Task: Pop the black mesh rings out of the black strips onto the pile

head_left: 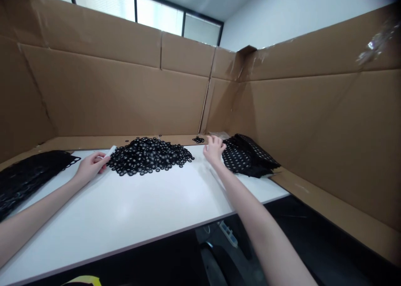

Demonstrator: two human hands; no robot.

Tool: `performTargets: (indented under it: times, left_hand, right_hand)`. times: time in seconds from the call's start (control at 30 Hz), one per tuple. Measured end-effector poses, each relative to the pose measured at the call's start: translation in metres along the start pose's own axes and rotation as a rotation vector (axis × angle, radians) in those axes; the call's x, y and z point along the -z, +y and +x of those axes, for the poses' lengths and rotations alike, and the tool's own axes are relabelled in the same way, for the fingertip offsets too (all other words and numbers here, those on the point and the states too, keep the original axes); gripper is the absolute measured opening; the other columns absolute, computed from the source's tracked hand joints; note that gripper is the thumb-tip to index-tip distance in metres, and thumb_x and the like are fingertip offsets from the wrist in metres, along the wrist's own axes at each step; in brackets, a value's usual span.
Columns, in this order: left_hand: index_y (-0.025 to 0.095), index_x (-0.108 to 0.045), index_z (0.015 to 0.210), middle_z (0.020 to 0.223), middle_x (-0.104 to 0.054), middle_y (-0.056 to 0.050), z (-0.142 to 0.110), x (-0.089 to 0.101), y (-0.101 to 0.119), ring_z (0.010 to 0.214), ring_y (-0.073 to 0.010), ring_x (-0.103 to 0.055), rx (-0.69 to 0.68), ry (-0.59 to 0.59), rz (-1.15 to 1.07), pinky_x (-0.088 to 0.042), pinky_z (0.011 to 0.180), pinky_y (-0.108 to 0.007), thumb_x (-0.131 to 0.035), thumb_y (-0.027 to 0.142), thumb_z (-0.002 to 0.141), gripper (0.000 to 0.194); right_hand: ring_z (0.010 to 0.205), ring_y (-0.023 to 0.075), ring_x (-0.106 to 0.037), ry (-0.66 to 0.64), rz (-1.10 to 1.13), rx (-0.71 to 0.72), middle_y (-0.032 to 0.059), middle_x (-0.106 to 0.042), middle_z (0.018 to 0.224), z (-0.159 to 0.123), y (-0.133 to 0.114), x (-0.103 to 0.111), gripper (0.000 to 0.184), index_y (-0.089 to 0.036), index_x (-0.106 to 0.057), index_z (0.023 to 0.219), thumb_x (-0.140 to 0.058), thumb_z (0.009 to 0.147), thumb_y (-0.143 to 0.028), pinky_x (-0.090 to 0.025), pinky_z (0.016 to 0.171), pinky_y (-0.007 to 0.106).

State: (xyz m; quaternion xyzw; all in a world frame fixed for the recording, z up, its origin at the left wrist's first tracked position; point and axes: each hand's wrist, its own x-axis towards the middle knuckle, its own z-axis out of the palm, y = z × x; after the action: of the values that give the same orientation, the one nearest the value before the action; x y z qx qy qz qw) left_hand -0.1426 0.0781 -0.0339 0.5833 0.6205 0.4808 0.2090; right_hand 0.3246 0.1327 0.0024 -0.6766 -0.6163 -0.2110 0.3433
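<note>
My left hand [91,167] is closed around a short white stick-like piece [111,151], its exact kind not clear. That hand is at the left edge of a heap of small black rings [147,154] on the white table. My right hand [214,149] reaches toward the table's far side, fingers apart and bent, with nothing visible in them. It is at the left side of a stack of black sheets with rows of holes [244,154]. A few loose black rings [198,139] lie just beyond it. What its fingertips touch, if anything, cannot be made out.
Black net-like material [34,175] lies at the table's left end. Tall cardboard walls [125,89] enclose the back and sides. The white tabletop [131,219] ends at a front edge, with a power strip [228,233] below. A yellow item [84,280] shows at the bottom.
</note>
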Motion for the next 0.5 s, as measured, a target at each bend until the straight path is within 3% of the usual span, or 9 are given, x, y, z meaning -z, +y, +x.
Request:
performTargets:
  times: [0.1, 0.23, 0.37, 0.5]
  left_hand:
    - [0.02, -0.054, 0.083, 0.053, -0.059, 0.004, -0.001, -0.001, 0.001, 0.048, -0.0127, -0.05, -0.007, -0.009, 0.006, -0.042, 0.051, -0.022, -0.061, 0.052, 0.071, 0.035]
    - [0.021, -0.055, 0.084, 0.051, -0.059, 0.005, 0.0, -0.001, -0.002, 0.047, -0.0119, -0.05, -0.011, -0.025, 0.015, -0.042, 0.052, -0.021, -0.061, 0.051, 0.072, 0.033]
    - [0.021, -0.055, 0.084, 0.051, -0.059, 0.005, 0.0, 0.0, -0.003, 0.047, -0.0122, -0.05, -0.003, -0.031, -0.02, -0.042, 0.05, -0.022, -0.063, 0.054, 0.07, 0.037]
    - [0.02, -0.055, 0.082, 0.051, -0.058, 0.004, -0.001, 0.0, 0.0, 0.046, -0.012, -0.049, 0.012, -0.033, -0.042, -0.041, 0.049, -0.021, -0.065, 0.053, 0.067, 0.038]
  right_hand:
    - [0.119, 0.0359, -0.031, -0.01, -0.112, -0.126, 0.0224, -0.043, 0.129, 0.012, 0.059, 0.033, 0.046, -0.01, -0.05, 0.127, -0.037, 0.083, -0.017, -0.023, 0.092, 0.056]
    - [0.127, 0.0444, -0.02, -0.077, -0.236, -0.41, 0.035, -0.038, 0.131, 0.019, 0.122, 0.065, 0.05, 0.003, -0.05, 0.126, -0.043, 0.081, -0.017, -0.012, 0.093, 0.064]
    - [0.116, 0.0449, -0.039, -0.23, -0.187, -0.625, 0.0338, -0.054, 0.112, 0.029, 0.155, 0.08, 0.047, -0.002, -0.064, 0.11, -0.047, 0.084, -0.037, -0.026, 0.082, 0.064]
    - [0.098, 0.0417, -0.052, -0.231, -0.136, -0.692, 0.0288, -0.062, 0.091, 0.044, 0.17, 0.095, 0.035, -0.009, -0.07, 0.091, -0.065, 0.073, -0.039, -0.034, 0.075, 0.06]
